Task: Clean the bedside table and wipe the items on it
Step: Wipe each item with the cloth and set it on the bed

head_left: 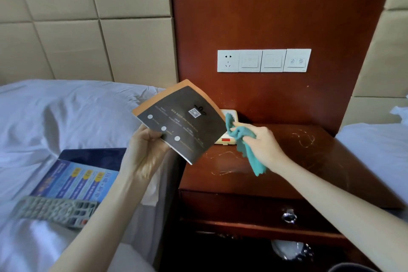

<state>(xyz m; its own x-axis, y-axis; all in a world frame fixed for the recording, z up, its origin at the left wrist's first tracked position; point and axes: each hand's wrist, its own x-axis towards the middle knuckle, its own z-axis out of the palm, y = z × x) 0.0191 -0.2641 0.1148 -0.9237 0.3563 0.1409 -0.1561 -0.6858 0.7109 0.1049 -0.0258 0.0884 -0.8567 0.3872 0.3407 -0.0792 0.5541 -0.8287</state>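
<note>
At the centre of the frame the left hand (146, 147) holds a dark booklet (180, 120) with an orange edge, its fingers curled round the lower left corner, tilted above the gap between bed and bedside table. Just right of it the right hand (261, 142) grips a bunched teal cloth (241, 139), fingers closed round it, touching the booklet's right edge. Below, the reddish wooden surface (287, 161) bears a cream telephone (225, 139), mostly hidden. At lower left a remote control (54, 211) and a blue leaflet (77, 180) lie on the white bed (66, 115).
</note>
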